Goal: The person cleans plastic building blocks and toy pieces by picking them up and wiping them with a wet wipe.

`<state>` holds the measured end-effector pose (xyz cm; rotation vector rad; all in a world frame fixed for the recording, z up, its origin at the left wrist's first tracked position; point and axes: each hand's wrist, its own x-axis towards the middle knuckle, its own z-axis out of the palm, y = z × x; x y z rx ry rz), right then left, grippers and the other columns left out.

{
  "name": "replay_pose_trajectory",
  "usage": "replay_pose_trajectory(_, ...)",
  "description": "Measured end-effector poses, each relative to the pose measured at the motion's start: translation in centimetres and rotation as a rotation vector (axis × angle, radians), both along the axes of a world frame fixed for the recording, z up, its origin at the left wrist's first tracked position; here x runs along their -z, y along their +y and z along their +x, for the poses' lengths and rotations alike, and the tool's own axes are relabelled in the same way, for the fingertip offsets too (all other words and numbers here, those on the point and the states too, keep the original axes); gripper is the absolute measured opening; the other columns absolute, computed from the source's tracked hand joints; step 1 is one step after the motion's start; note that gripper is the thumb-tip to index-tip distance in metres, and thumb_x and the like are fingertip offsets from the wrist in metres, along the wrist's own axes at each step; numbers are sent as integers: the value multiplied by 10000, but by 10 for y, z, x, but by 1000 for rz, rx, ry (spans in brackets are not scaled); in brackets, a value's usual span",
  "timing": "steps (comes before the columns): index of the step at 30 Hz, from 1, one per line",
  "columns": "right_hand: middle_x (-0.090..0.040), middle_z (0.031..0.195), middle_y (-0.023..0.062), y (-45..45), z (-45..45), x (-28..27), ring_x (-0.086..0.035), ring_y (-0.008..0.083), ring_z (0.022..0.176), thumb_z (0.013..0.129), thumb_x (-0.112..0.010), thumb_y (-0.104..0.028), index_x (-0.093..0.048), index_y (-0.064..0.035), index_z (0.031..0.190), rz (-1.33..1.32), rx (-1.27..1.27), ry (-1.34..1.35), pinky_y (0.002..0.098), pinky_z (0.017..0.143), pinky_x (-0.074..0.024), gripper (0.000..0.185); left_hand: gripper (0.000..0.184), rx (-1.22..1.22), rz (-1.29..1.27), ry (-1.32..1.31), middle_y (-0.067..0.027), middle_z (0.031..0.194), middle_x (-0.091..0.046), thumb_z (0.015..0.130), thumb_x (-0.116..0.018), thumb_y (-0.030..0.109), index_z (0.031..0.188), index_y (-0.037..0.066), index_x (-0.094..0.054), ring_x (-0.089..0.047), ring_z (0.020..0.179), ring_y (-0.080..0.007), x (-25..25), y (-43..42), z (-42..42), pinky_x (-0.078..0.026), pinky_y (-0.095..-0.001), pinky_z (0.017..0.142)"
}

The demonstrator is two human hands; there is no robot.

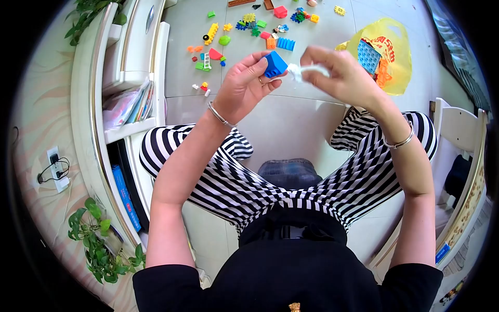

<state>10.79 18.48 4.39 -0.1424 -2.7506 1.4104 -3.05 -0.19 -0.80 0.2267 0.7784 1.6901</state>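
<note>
A blue toy brick (276, 64) with a sloped side is held up between the thumb and fingers of my left hand (243, 86). Just to its right, my right hand (335, 73) pinches a soft white piece that looks like a wipe or tissue (294, 72). This white piece is smeared by motion, and its near end comes close to the brick; I cannot tell whether they touch. Both hands are raised above the tiled floor in front of my knees.
Many colourful toy blocks lie scattered on the floor, among them a yellow wheeled piece (210, 34) and a blue ridged block (285, 44). A yellow plastic bag (399, 62) holds a blue studded plate (368, 56). A white cabinet (140, 73) stands left, a white chair (460, 122) right.
</note>
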Motion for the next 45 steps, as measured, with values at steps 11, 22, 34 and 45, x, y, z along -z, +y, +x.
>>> replay_pose_trajectory(11,-506,559,105,-2,4,6,-501,224,474,840,-615,-188,-575,-61,935,83,-30,28,339,482,-397,163,249,-45,-52,7,-48,1055,-620,945,-561,181,1164,62,-546,-599,998,-149,2,-1,-9,-484,-308,868)
replay_pose_trajectory(22,-587,640,114,-20,-3,14,-600,307,572,828,-600,-153,-546,-100,961,103,146,344,389,510,-457,153,312,71,30,-89,-89,1147,-589,968,-516,196,1229,30,-478,-566,1122,-218,-2,4,6,-502,-324,946)
replay_pose_trajectory(34,-594,662,103,-32,0,19,-610,289,587,829,-601,-186,-540,-131,1003,336,-110,294,404,509,-465,192,267,60,174,-235,-65,1052,-620,968,-518,207,1177,41,-532,-574,1034,-189,6,4,-6,-485,-307,861)
replay_pose_trajectory(45,-527,555,115,-25,-2,12,-569,284,517,806,-637,-188,-572,-108,970,190,-60,305,386,481,-435,193,218,-146,-56,-71,-54,1015,-619,923,-597,183,1082,44,-542,-586,981,-158,3,4,-3,-472,-328,924)
